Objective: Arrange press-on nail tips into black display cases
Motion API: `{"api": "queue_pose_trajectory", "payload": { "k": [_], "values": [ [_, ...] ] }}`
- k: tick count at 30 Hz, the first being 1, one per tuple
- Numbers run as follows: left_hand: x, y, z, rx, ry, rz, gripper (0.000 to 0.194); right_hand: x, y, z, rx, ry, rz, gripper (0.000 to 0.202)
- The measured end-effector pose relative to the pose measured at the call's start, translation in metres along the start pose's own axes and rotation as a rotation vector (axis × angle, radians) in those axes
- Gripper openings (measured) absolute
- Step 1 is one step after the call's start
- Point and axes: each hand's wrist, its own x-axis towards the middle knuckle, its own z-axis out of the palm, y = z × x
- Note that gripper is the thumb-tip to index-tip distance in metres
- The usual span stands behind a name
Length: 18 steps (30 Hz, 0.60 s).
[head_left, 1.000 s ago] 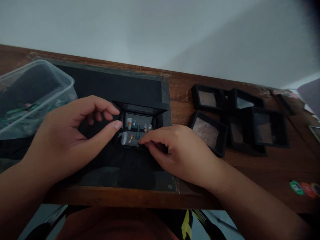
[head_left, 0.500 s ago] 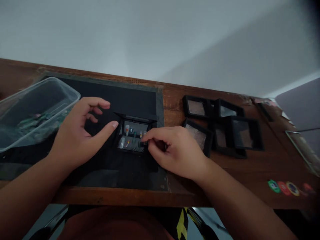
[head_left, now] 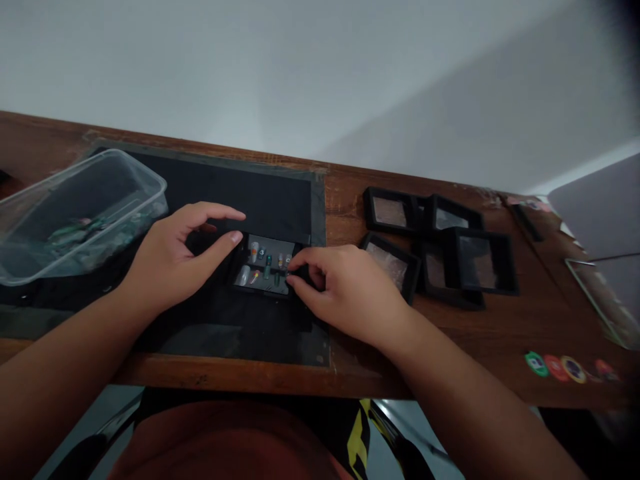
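Observation:
A small black display case (head_left: 269, 294) lies on the dark mat in front of me. Its grey inside holds several small pieces that look like false nails (head_left: 269, 261), some clear, some greenish, one with an orange mark. At the right edge of the case, my right hand (head_left: 353, 287) pinches with thumb and index finger; whatever is between the tips is too small to make out. My left hand (head_left: 177, 257) is open at the left side, its thumb tip by the case's upper left corner and its index finger stretched out above it.
On the left stands a clear plastic tub (head_left: 83, 213) with greenish pieces inside. Several black frames with clear windows (head_left: 483, 263) are piled on the wooden table (head_left: 350, 360) to the right. Colourful round tokens (head_left: 555, 367) lie near the front right edge.
My left hand has come closer to the case, and its index finger has straightened. The black flap raised behind the case now looks lowered. My right fingertips stay at the right edge.

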Motion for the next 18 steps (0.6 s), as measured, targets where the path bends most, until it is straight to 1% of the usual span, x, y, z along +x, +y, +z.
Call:
{"api": "queue_pose_trajectory", "payload": {
  "k": [5, 9, 14, 18],
  "values": [
    [-0.001, 0.004, -0.003, 0.009, -0.009, 0.015, 0.022, 0.002, 0.001, 0.002, 0.005, -0.017, 0.017, 0.013],
    [-0.002, 0.009, -0.006, 0.001, -0.059, -0.020, 0.023, 0.002, 0.002, 0.003, 0.002, -0.019, 0.016, 0.011],
    [-0.002, 0.011, -0.009, -0.030, -0.113, -0.022, 0.025, 0.001, 0.002, 0.003, 0.018, -0.049, 0.028, 0.009],
    [-0.002, 0.008, -0.009, -0.035, -0.127, -0.009, 0.027, 0.001, 0.004, 0.003, 0.014, -0.002, 0.029, 0.012]
  ]
}}
